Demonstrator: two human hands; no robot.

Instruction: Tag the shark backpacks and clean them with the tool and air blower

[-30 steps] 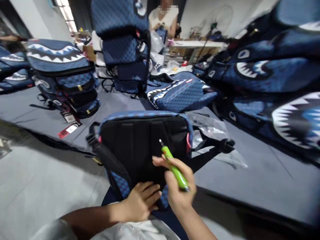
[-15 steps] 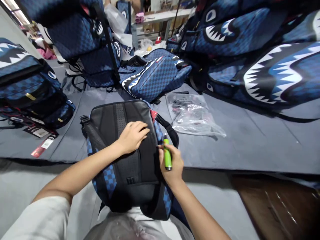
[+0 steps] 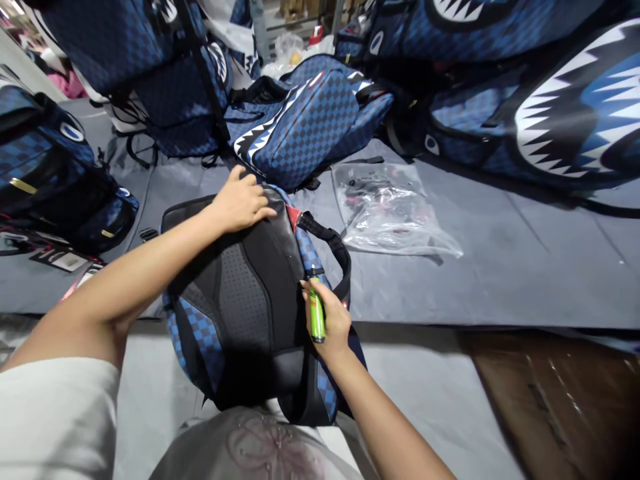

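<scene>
A black-backed backpack [image 3: 245, 287] with blue checked sides leans upright against the table edge, its padded back facing me. My left hand [image 3: 240, 203] is at its top edge, fingers curled over the rim and thumb on the padding. In my right hand [image 3: 330, 320] is a slim bright green pen-shaped tool [image 3: 316, 310] with a narrow tip and a metal end; its exact kind is unclear. The tool points up along the bag's right side seam, just below a red tab [image 3: 293, 217]. Beside it loops a black shoulder strap [image 3: 335, 250].
Behind lies another blue checked backpack [image 3: 305, 127] with a shark-mouth print. More shark backpacks [image 3: 550, 127] are stacked at the right, and others [image 3: 55, 173] stand at the left. A clear plastic bag [image 3: 395, 213] rests on the grey-covered table [image 3: 500, 273].
My left hand has moved from the middle of the back panel up to the top edge. The view has shifted, and the backpack's top tilts away a little. The green tool stays in my right hand.
</scene>
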